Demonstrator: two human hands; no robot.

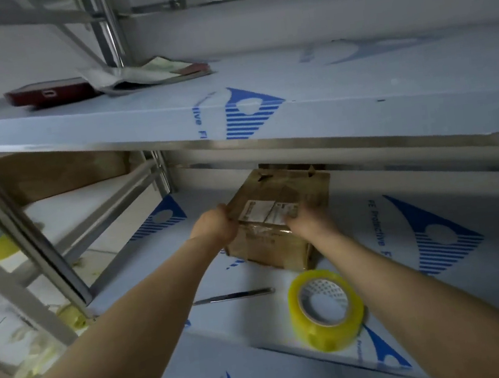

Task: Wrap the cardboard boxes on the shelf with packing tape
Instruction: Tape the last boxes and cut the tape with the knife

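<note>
Steel shelving under blue-printed film — on the lower shelf [370, 223] sits a cardboard box [277, 190], its near top edge held by the left hand [215, 225], curled over the left corner, and the right hand [309, 222], clasping the right side. A yellow tape roll [311, 334] lies nearer, a slim dark tool [233, 296] beside it

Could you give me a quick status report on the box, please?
Left hand grips cardboard box at left edge; right hand on its front edge, grip blurred. Box sits on lower shelf. Tape roll and a slender tool lie nearer, untouched, not blocking.
</note>
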